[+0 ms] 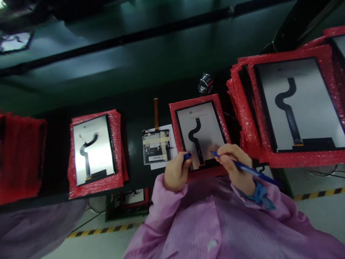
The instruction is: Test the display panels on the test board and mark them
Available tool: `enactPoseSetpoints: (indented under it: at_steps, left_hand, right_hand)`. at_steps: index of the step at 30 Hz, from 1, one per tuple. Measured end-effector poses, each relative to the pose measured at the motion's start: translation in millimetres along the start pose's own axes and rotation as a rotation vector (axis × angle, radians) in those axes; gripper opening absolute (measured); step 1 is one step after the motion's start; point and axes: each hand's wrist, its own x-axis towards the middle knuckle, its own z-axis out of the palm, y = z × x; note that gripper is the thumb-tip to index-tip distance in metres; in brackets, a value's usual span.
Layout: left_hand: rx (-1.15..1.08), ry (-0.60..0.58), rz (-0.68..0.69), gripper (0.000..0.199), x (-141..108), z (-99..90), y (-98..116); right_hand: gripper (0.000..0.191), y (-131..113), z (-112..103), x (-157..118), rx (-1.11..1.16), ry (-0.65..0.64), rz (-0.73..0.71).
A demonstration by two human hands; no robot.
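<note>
My right hand (237,167) pinches a blue pen (250,170), its tip pointing left over the lower right part of a display panel (210,124). In my left hand (176,172) is a small blue pen cap (187,156), held between thumb and finger near the panel's lower left edge. The silver panel carries a curved black flex cable (194,136) and lies on a red bubble-wrap sheet (174,107). Left of it, an open circuit assembly (156,145) with an orange ribbon (156,113) rests on white paper.
At the right is a large stack of panels (302,104) on red bubble wrap. Another panel (94,151) on red wrap lies to the left, and more red wrap (23,158) sits at far left. A shiny metal object (205,84) stands behind the middle panel.
</note>
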Motion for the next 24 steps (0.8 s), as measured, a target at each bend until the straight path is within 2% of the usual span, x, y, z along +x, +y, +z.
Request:
enactPoseSetpoints:
  at_steps: [3, 5, 9, 16, 20, 22, 24]
  left_hand:
    - [0.107, 0.035, 0.002, 0.046, 14, 28.1, -1]
    - [0.148, 0.055, -0.001, 0.047, 16, 35.3, -3]
    - [0.196, 0.063, 0.020, 0.051, 14, 34.1, -6]
    - [0.247, 0.074, 0.073, 0.049, 15, 32.5, -6]
    - [0.265, 0.085, 0.086, 0.047, 14, 32.5, -8]
    - [0.255, 0.084, 0.088, 0.044, 13, 32.0, -9]
    - [0.242, 0.066, 0.074, 0.039, 13, 31.4, -10]
  right_hand:
    - [0.017, 16, 20, 14, -0.023, 0.013, -0.002]
    - [0.024, 27, 27, 13, -0.084, 0.043, 0.001]
    - [0.037, 33, 29, 7, -0.246, 0.030, -0.092]
    - [0.035, 31, 33, 11, -0.323, -0.003, -0.134]
    - [0.037, 32, 35, 8, -0.319, 0.019, -0.143]
    - [0.035, 23, 27, 3, -0.234, 0.060, -0.125]
    - [0.030, 7, 8, -4, -0.106, 0.066, -0.140]
